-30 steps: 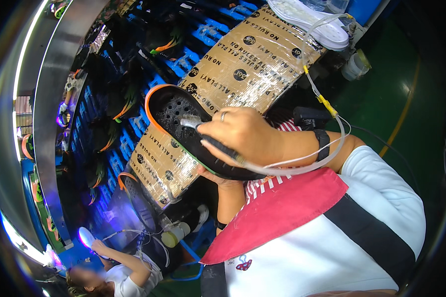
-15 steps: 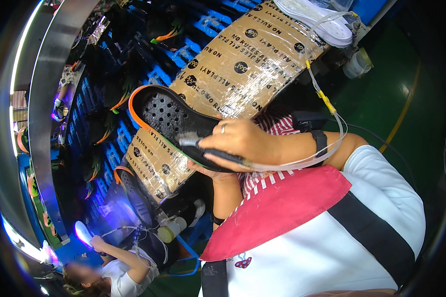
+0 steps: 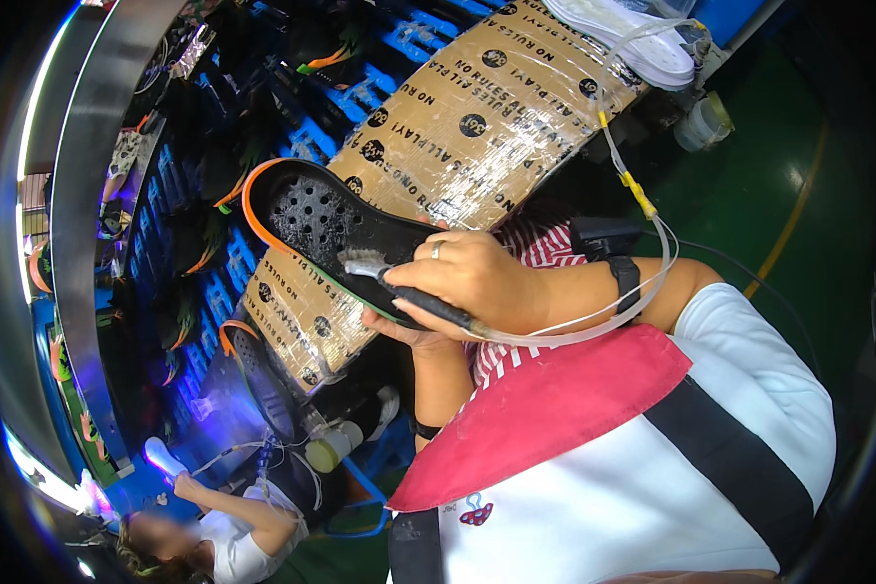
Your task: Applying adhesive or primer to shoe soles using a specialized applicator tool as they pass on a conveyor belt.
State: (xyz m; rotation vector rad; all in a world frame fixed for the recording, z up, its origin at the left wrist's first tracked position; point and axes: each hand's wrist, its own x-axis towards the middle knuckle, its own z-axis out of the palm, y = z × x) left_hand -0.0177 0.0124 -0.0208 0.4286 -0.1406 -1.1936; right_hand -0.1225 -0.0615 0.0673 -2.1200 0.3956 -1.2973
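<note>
A black shoe sole (image 3: 384, 226) with an orange and green rim and a holed heel is held tilted above the cardboard-covered bench. My left hand (image 3: 406, 333) grips it from beneath at the near edge, most of its fingers hidden by the sole. Closed round the dark handle of a brush (image 3: 430, 305), my right hand (image 3: 482, 282) holds the pale, wet-looking bristles against the sole's inner face. A clear tube (image 3: 579, 337) runs from the handle's end past my right wrist. Wet, whitish liquid glistens around the holes.
Brown printed cardboard (image 3: 428, 146) covers the bench under the sole. White soles (image 3: 642, 49) lie at its far right end. Blue racks (image 3: 307, 141) carry dark shoe parts beyond. At lower left, a co-worker's hand (image 3: 187, 487) is near a glowing white sole (image 3: 163, 456).
The sole has shifted slightly left and up with my left hand. The brush has moved a little left and up across its inner face.
</note>
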